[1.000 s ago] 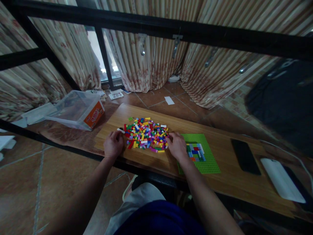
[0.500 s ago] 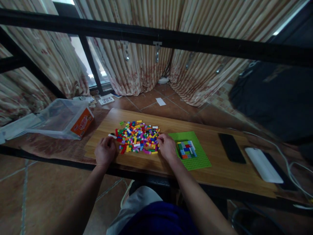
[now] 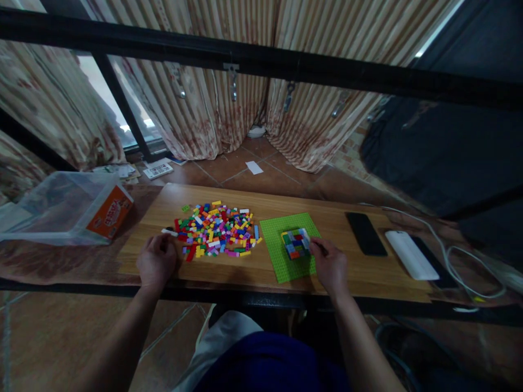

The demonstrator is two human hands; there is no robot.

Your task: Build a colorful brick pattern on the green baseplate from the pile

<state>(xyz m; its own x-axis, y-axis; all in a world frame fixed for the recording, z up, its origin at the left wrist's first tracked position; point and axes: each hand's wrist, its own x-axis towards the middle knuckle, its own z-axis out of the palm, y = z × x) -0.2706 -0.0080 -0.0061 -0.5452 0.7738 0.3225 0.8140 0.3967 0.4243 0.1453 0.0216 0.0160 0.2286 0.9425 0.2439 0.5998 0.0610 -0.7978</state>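
A square build of multicoloured toy bricks (image 3: 295, 243) stands on a light green studded baseplate (image 3: 274, 260). At the right side of this build is my right hand (image 3: 330, 265), its thumb and fingers pinched together by the bricks; whatever is between the fingertips is hidden. My left hand (image 3: 156, 262) rests on the board with its fingers curled in, and I cannot make out what they hold, if anything. Just beyond its knuckles lies a white brick (image 3: 169, 232). A spread pile of loose toy bricks (image 3: 216, 231) lies between my left hand and the baseplate.
On the wooden board (image 3: 245, 272), a black phone (image 3: 366, 234) lies right of the baseplate. Beyond it are a white slab-shaped device (image 3: 411, 255) and a white cable (image 3: 453, 261). A clear plastic bin (image 3: 69, 204) sits at the left. A dark bar (image 3: 261, 60) crosses above.
My right hand has moved from the pile's right edge across to the right side of the brick build. My left hand stays beside the pile. The whole view has shifted to the right.
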